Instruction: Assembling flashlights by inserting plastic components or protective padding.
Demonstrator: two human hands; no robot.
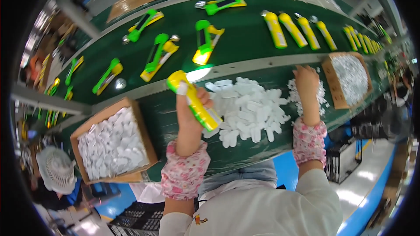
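My left hand (187,116) is closed round a yellow and green flashlight (204,116), held tilted above the near worktop. Its lit lens end seems to point up and left, and part of the body is hidden by my fingers. Beside it lies a heap of flat, oblong white plastic pieces (251,109). Farther right, my right hand (307,81) reaches down into a small heap of tiny white parts (323,94). Those fingers are drawn together at the heap; whatever they pinch is too small to make out.
A cardboard box (146,142) of white pieces stands at left, another box (336,83) of small parts at right. Beyond a metal rail, a green conveyor belt (245,30) carries several opened green-yellow flashlights (159,57) and closed yellow ones (275,30). A person in a white cap (57,170) is at far left.
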